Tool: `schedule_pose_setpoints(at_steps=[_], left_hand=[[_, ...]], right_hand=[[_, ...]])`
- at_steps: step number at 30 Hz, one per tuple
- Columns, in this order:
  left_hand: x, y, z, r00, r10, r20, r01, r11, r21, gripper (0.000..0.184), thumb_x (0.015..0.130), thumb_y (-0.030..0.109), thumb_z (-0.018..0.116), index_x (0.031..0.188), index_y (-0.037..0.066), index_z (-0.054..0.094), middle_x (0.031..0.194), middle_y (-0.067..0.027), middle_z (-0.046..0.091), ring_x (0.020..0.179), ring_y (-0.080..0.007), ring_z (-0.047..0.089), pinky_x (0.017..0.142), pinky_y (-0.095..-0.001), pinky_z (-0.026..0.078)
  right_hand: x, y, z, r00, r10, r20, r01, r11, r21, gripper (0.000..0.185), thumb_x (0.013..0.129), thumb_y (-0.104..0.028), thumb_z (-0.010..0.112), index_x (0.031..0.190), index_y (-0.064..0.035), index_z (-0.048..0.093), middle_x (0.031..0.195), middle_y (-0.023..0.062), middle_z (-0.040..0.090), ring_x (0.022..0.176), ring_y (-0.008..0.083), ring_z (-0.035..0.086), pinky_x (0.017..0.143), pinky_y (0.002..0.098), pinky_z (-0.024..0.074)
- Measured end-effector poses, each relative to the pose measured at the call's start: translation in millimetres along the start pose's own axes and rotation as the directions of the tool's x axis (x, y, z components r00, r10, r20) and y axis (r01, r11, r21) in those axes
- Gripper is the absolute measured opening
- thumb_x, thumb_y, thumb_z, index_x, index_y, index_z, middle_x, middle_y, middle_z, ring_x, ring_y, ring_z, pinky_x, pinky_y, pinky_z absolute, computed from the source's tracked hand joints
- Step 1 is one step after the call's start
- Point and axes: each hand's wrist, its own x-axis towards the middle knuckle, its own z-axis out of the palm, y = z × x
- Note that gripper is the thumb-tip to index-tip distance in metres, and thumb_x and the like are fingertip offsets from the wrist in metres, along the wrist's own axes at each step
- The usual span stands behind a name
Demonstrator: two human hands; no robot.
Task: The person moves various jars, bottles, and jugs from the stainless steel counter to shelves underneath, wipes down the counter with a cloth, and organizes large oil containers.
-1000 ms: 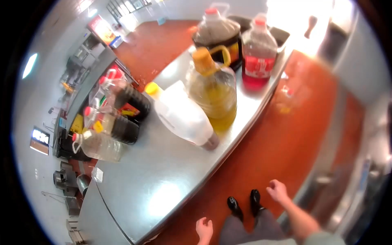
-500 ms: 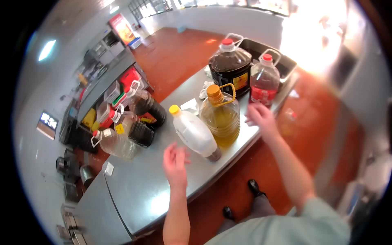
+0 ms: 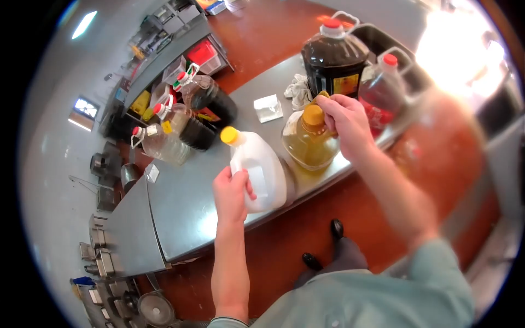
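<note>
My left hand is closed round the handle of a white plastic jug with a yellow cap. That jug leans, its cap end pointing up and left; whether its base touches the table I cannot tell. My right hand grips the handle by the orange-yellow cap of a clear jug of yellow oil. Just behind the oil jug stand a big jug of dark liquid and a clear jug with a red label, both red-capped.
On the left of the steel table are two jugs of dark liquid and one of clear liquid. A white packet and a crumpled cloth lie mid-table. A dark metal tray sits behind.
My left hand has taken hold of the white jug's handle, and the jug has turned. My right hand has come from beside the red-labelled jug onto the oil jug's handle. The view has shifted.
</note>
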Motion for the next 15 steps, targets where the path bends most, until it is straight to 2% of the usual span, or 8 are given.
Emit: schedule_pose_setpoints(at_steps=[2,6,8,9,10,13,15], left_hand=[[-53.8,24.1,-16.2,0.999,-0.033,0.043,0.033,0.999,0.006,0.010,0.084,0.004,0.056,0.089,-0.004,0.059,0.067,-0.0047,0.057,0.051,-0.0103,0.051,0.046,-0.0248,0.042],[-118.9,22.5,-58.9,0.981,-0.101,0.164,0.094,0.994,0.049,0.011,0.082,0.000,0.057,0.091,-0.004,0.061,0.069,-0.0042,0.059,0.050,-0.0080,0.051,0.046,-0.0233,0.043],[-145.8,8.9,-77.6,0.955,-0.148,0.257,0.132,0.988,0.077,0.012,0.081,-0.001,0.059,0.093,-0.004,0.061,0.070,-0.0038,0.061,0.050,-0.0067,0.051,0.045,-0.0226,0.043],[-155.1,1.0,-81.6,0.943,-0.186,0.275,0.164,0.981,0.100,0.013,0.079,-0.001,0.058,0.092,-0.003,0.062,0.070,-0.0041,0.061,0.050,-0.0069,0.051,0.045,-0.0221,0.042],[-164.5,-7.8,-84.1,0.929,-0.229,0.290,0.200,0.972,0.125,0.014,0.077,-0.001,0.058,0.090,-0.002,0.062,0.070,-0.0044,0.061,0.049,-0.0071,0.051,0.046,-0.0216,0.042],[-175.9,-56.8,-89.9,0.871,-0.347,0.347,0.289,0.934,0.209,0.014,0.081,-0.002,0.059,0.094,-0.003,0.064,0.071,-0.0039,0.063,0.052,-0.0070,0.054,0.047,-0.0216,0.044],[-175.9,-104.8,-89.4,0.840,-0.415,0.351,0.340,0.905,0.256,0.015,0.082,-0.001,0.060,0.095,-0.004,0.064,0.070,-0.0039,0.063,0.052,-0.0071,0.055,0.048,-0.0218,0.044]], right_hand=[[-46.5,-17.7,-4.3,1.000,-0.030,0.003,0.030,0.983,-0.181,0.021,0.089,-0.017,0.067,0.075,-0.0017,0.062,0.067,-0.0022,0.052,0.060,0.0074,0.047,0.053,0.0249,0.0361],[-100.0,-47.6,-38.0,0.995,-0.064,-0.076,0.050,0.985,-0.168,0.015,0.087,-0.013,0.066,0.075,-0.0058,0.063,0.064,-0.0061,0.047,0.054,0.0033,0.040,0.047,0.0218,0.0282],[-126.6,-62.4,-51.9,0.992,-0.109,-0.070,0.101,0.989,-0.104,0.017,0.088,-0.011,0.064,0.072,-0.0077,0.060,0.062,-0.0066,0.044,0.053,0.0026,0.037,0.046,0.0208,0.0253],[-130.3,-59.1,-78.9,0.989,-0.149,0.011,0.149,0.977,-0.155,0.020,0.089,-0.010,0.063,0.070,-0.0085,0.057,0.062,-0.0058,0.045,0.052,0.0031,0.037,0.046,0.0211,0.0260],[-140.1,-58.8,-80.8,0.992,-0.118,-0.042,0.108,0.974,-0.199,0.019,0.088,-0.009,0.063,0.070,-0.0084,0.057,0.062,-0.0055,0.045,0.052,0.0034,0.038,0.046,0.0212,0.0261],[-164.7,-37.9,-95.0,0.986,-0.019,-0.165,-0.042,0.933,-0.358,0.017,0.087,-0.009,0.064,0.071,-0.0072,0.058,0.061,-0.0050,0.045,0.052,0.0048,0.040,0.047,0.0219,0.0277],[-173.8,-5.8,-110.6,0.939,0.186,-0.288,-0.300,0.853,-0.428,0.016,0.086,-0.012,0.066,0.072,-0.0057,0.061,0.062,-0.0048,0.047,0.053,0.0058,0.042,0.047,0.0231,0.0301]])
